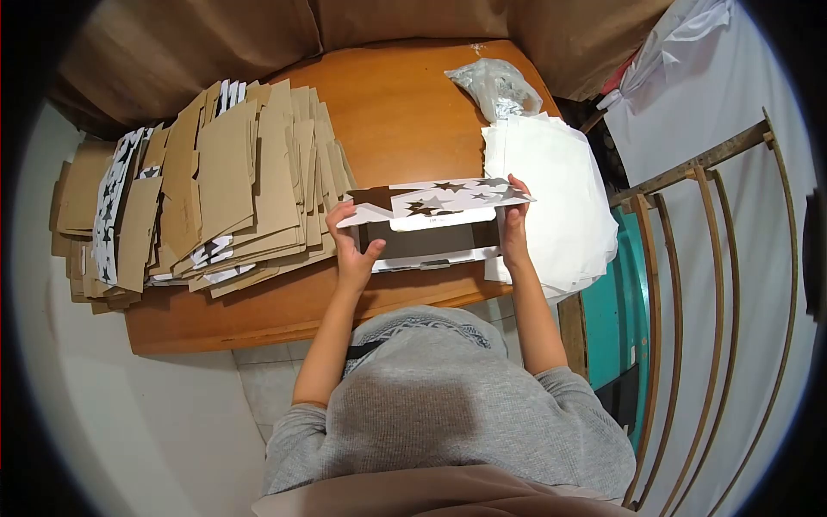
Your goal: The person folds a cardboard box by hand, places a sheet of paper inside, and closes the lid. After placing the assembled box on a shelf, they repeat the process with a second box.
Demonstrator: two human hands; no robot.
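Observation:
A white cardboard box (444,200) printed with dark and grey stars is in front of me, over the near part of the table. Its front side gapes, and the dark inside (448,241) shows below a white flap. My left hand (351,250) grips the box's left end, fingers at the upper corner and thumb lower down. At the right end, my right hand (515,228) is closed on the side of the box. Parts of the fingers are hidden behind the cardboard.
Flat brown cardboard pieces (228,172), some star-printed, are heaped on the left of the wooden table (388,95). White paper sheets (551,189) lie stacked at right, with a clear plastic bag (498,86) behind them. A wooden rack (672,284) stands farther right.

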